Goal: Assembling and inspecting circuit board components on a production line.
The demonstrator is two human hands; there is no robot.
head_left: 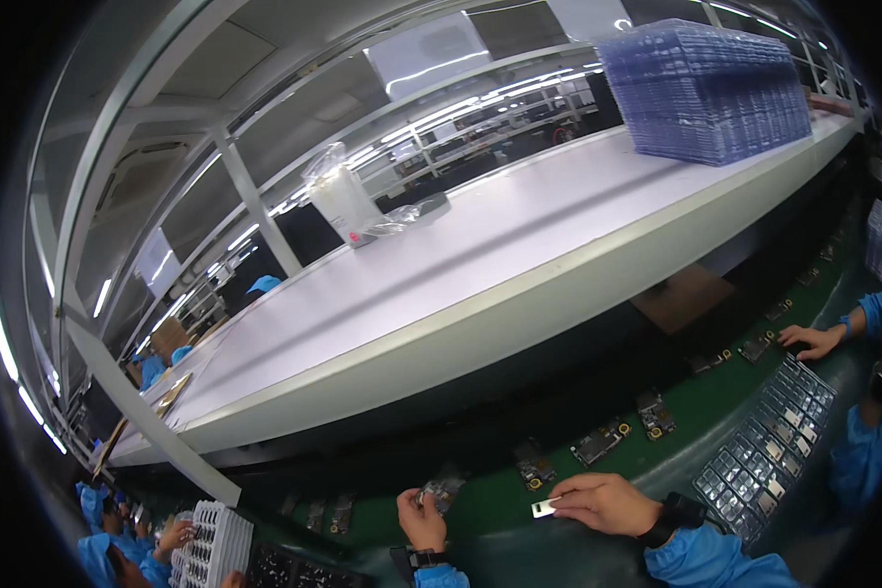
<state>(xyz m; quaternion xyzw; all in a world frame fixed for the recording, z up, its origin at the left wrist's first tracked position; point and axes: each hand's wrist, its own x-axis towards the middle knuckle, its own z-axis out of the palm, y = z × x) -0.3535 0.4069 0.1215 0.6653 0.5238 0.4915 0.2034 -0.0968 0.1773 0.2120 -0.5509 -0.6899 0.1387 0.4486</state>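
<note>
My left hand (423, 521) is closed on the edge of a small circuit board (447, 492), which looks partly blurred, over the green belt. My right hand (606, 505) pinches a small flat white rectangular piece (542, 509) with a dark mark, between thumb and fingers. Just beyond that piece lies another circuit board (535, 465) with a yellow ring-shaped part. To the right of my right hand is a clear plastic tray (725, 468) with many pockets, some with pale pieces in them. Both my wrists carry dark bands below blue sleeves.
More circuit boards (601, 443) lie spaced along the green belt (500, 510). A co-worker's hand (813, 341) reaches in at the far right. White trays (216, 544) stand lower left beside other workers. Above the belt, a white shelf (441, 294) carries stacked clear trays (706, 93) and a plastic bag (341, 201).
</note>
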